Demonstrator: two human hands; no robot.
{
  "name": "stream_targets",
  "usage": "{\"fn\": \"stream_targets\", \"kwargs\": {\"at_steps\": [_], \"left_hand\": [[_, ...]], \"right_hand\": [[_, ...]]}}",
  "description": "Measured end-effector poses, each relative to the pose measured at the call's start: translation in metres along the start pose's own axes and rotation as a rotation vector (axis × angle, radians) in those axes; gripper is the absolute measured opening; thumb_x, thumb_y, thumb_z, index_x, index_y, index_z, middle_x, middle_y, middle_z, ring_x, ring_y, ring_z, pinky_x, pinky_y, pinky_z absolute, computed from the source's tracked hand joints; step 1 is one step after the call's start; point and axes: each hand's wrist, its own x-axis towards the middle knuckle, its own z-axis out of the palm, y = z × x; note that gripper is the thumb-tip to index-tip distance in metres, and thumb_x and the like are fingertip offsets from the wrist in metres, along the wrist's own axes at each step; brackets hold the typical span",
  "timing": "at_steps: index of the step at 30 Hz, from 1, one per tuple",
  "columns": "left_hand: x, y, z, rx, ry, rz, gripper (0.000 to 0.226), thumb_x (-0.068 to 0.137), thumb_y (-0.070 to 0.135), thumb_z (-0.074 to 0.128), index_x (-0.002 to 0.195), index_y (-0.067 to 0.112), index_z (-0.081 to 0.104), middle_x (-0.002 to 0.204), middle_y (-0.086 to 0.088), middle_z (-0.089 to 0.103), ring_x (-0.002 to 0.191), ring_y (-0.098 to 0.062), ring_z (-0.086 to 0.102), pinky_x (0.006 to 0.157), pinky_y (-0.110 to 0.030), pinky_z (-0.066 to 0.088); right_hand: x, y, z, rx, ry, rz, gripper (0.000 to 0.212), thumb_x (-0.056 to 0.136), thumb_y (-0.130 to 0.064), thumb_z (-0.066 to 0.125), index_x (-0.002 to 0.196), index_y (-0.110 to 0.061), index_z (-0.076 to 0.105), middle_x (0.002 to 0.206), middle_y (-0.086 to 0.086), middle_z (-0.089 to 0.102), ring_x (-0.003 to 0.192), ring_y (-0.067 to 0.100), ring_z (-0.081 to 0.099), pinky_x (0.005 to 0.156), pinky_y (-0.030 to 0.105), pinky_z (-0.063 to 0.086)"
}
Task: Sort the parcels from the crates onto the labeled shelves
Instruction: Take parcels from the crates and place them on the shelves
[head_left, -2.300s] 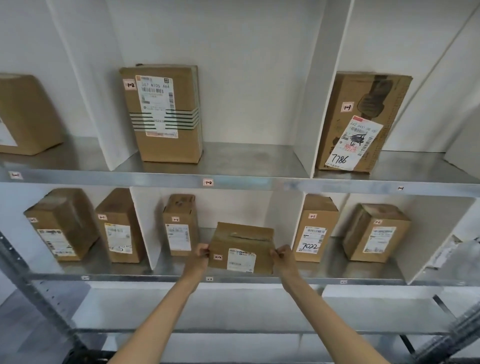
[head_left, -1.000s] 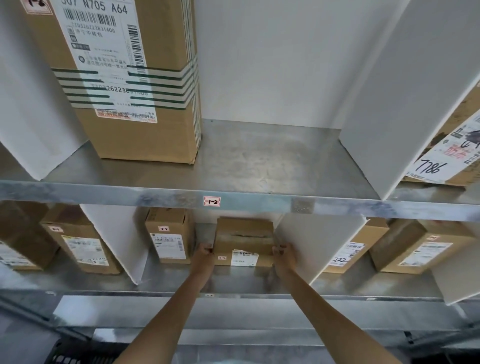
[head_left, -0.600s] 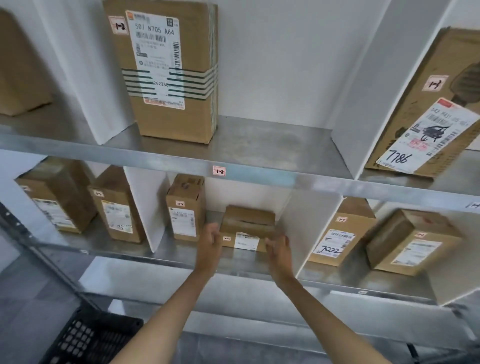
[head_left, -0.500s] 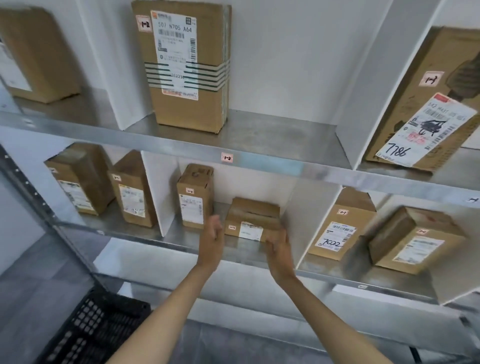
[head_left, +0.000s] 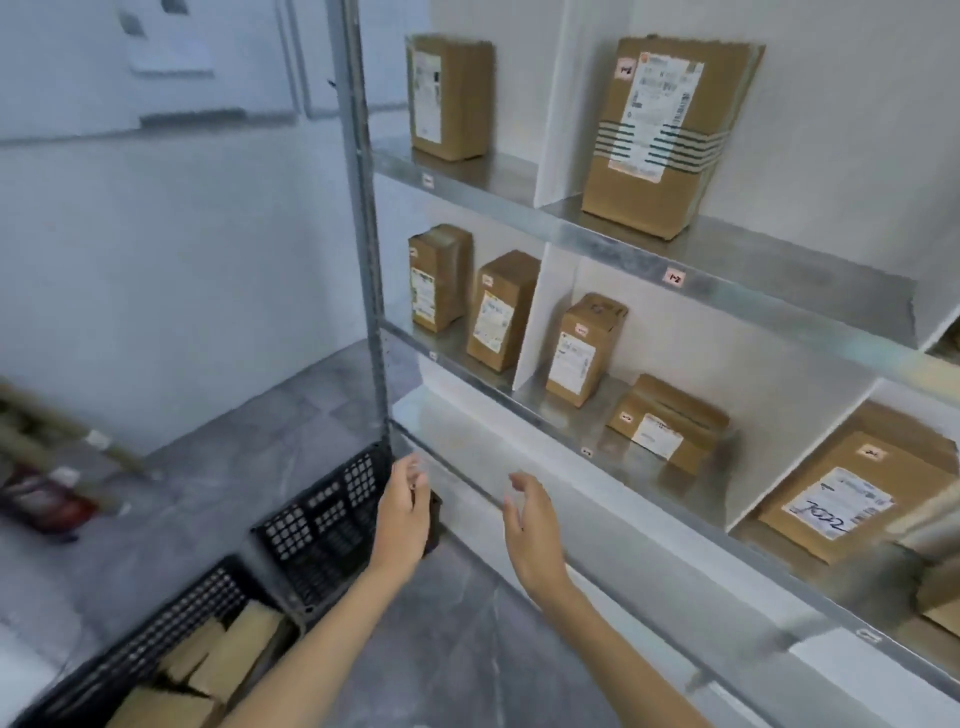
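At seven o'clock, a black crate (head_left: 156, 660) holds brown parcels (head_left: 228, 649). Beyond it, the left hand (head_left: 402, 512) and right hand (head_left: 530, 525) hover empty, fingers loosely spread. At two o'clock from them, the small parcel (head_left: 670, 421) lies flat on the middle shelf (head_left: 623, 457).

Shelf-edge tag (head_left: 675, 278) reading 1-2, parcel label (head_left: 836, 501) handwritten 7022, other labels blurred

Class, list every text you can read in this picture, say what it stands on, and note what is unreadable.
"7022": handwritten on the label of the lower right parcel.
"1-2": tag on the upper shelf's front edge.
Printed shipping labels, other small tags: too blurred to read.
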Motion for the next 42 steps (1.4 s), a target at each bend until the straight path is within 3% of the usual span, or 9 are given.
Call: {"fn": "stream_targets", "kwargs": {"at_steps": [5,11,15,22,27,31,36,39,42], "left_hand": [[-0.03,-0.057,-0.114,0.085,0.273,-0.148,0.028,0.1,0.025,0.038,0.124,0.014,0.049,0.117,-0.003,0.059,0.106,-0.014,0.054,0.091,-0.025,0.039],[-0.077,-0.118,-0.242,0.102,0.515,-0.336,0.029,0.1,0.024,0.039,0.125,0.014,0.049,0.118,-0.005,0.058,0.11,-0.021,0.054,0.094,-0.035,0.043],[-0.101,-0.15,-0.311,0.093,0.645,-0.432,0.025,0.099,0.018,0.042,0.121,0.011,0.051,0.112,-0.007,0.06,0.106,-0.02,0.056,0.092,-0.033,0.044],[-0.117,-0.194,-0.398,0.104,0.712,-0.544,0.021,0.1,0.018,0.036,0.113,0.014,0.053,0.105,-0.003,0.057,0.098,-0.015,0.054,0.077,-0.019,0.04],[-0.106,-0.216,-0.423,0.1,0.695,-0.62,0.021,0.1,0.018,0.037,0.111,0.014,0.054,0.106,0.0,0.058,0.1,-0.015,0.054,0.08,-0.02,0.039],[-0.089,-0.23,-0.419,0.102,0.68,-0.668,0.02,0.1,0.015,0.037,0.111,0.016,0.054,0.101,0.008,0.052,0.095,-0.009,0.047,0.081,-0.02,0.032],[-0.068,-0.276,-0.402,0.05,0.692,-0.776,0.016,0.1,0.015,0.038,0.102,0.021,0.053,0.086,0.018,0.05,0.083,-0.01,0.05,0.067,-0.017,0.035],[-0.055,-0.315,-0.395,0.054,0.698,-0.803,0.015,0.099,0.013,0.04,0.102,0.019,0.054,0.086,0.016,0.053,0.077,0.002,0.048,0.065,-0.007,0.035],[-0.046,-0.366,-0.39,0.037,0.73,-0.861,0.015,0.098,0.013,0.041,0.101,0.021,0.053,0.088,0.01,0.055,0.078,0.004,0.048,0.066,-0.008,0.036]], "right_hand": [[-0.016,-0.046,0.074,-0.032,-0.235,-0.114,0.024,0.099,-0.012,0.041,0.118,-0.004,0.054,0.111,0.007,0.057,0.104,0.019,0.053,0.088,0.023,0.036],[-0.042,-0.098,0.187,-0.083,-0.569,-0.222,0.025,0.098,-0.012,0.044,0.12,-0.01,0.056,0.113,0.002,0.058,0.106,0.012,0.052,0.089,0.015,0.036],[-0.065,-0.137,0.256,-0.083,-0.724,-0.235,0.023,0.097,-0.01,0.046,0.116,-0.008,0.058,0.11,0.003,0.061,0.105,0.014,0.055,0.091,0.019,0.04],[-0.09,-0.191,0.353,-0.109,-0.852,-0.208,0.02,0.098,-0.013,0.044,0.11,-0.01,0.06,0.103,0.003,0.064,0.096,0.011,0.057,0.086,0.02,0.043],[-0.086,-0.204,0.39,-0.143,-0.877,-0.196,0.019,0.099,-0.014,0.044,0.106,-0.01,0.061,0.095,-0.001,0.062,0.09,0.009,0.056,0.077,0.015,0.04],[-0.06,-0.193,0.409,-0.147,-0.884,-0.135,0.02,0.098,-0.012,0.044,0.109,-0.01,0.061,0.103,0.003,0.064,0.098,0.011,0.058,0.086,0.018,0.042],[-0.015,-0.165,0.441,-0.21,-0.958,-0.124,0.015,0.098,-0.01,0.045,0.1,-0.018,0.057,0.097,-0.001,0.062,0.093,0.007,0.056,0.077,0.009,0.039],[0.009,-0.142,0.482,-0.223,-1.003,-0.111,0.018,0.098,-0.01,0.045,0.107,-0.011,0.06,0.1,0.0,0.062,0.099,0.01,0.057,0.084,0.015,0.041],[0.016,-0.119,0.537,-0.247,-1.061,-0.079,0.02,0.098,-0.013,0.045,0.11,-0.01,0.06,0.104,0.003,0.064,0.102,0.014,0.059,0.084,0.019,0.041]]}}
